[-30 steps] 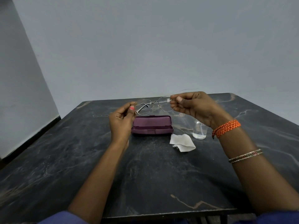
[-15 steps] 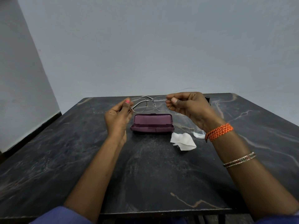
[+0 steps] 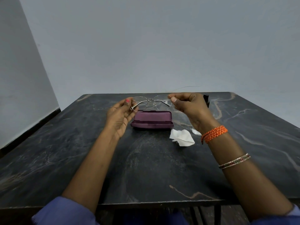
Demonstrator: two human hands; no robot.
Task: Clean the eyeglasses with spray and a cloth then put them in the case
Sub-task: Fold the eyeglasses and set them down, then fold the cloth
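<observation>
A dark marbled tabletop (image 3: pixel 146 168) with pale veins fills the lower view. A plain grey-blue wall (image 3: pixel 154 46) rises at 12 o'clock; a lighter side wall (image 3: pixel 21 78) with dark skirting stands at 9 o'clock.

Soft, even, dimmish indoor light, faint shadows (no glare), wide-angle bending at edges, slight overall softness.
</observation>
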